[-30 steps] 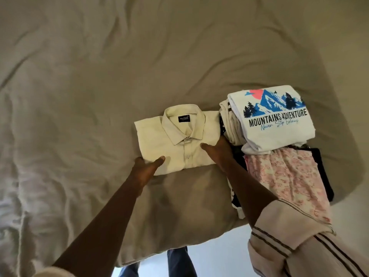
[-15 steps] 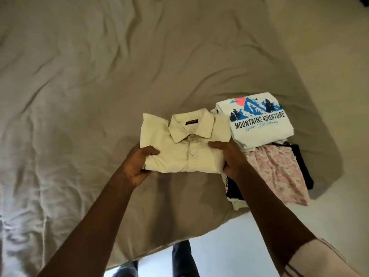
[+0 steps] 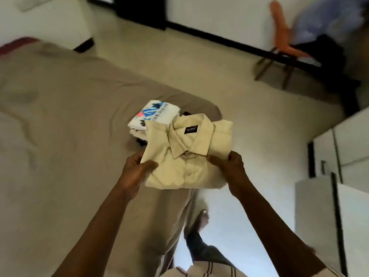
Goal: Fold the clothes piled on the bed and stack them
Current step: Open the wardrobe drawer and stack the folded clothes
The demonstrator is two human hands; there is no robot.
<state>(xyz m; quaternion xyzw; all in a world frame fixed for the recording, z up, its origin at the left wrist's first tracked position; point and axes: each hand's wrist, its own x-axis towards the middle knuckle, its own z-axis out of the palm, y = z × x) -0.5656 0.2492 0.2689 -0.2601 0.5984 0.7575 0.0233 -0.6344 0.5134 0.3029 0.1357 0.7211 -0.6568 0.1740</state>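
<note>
Now I have the folded shirt (image 3: 185,156) up off the bed (image 3: 60,116), left hand (image 3: 135,170) and right hand (image 3: 229,166) each gripping 1 side, partly hiding the stack (image 3: 151,114), so it likely goes on top next.

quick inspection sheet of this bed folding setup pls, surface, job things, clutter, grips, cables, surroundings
surface: taupe bed sheet, wrinkled.
job's things: folded cream shirt held up, partly hiding the stack topped by a mountain-print t-shirt.
clutter: blurred clothes draped on an orange chair.
grips: left hand and right hand each grip a side of the shirt, thumbs on top.
cables: nothing seen.
surroundings: pale floor, white furniture at right.
</note>
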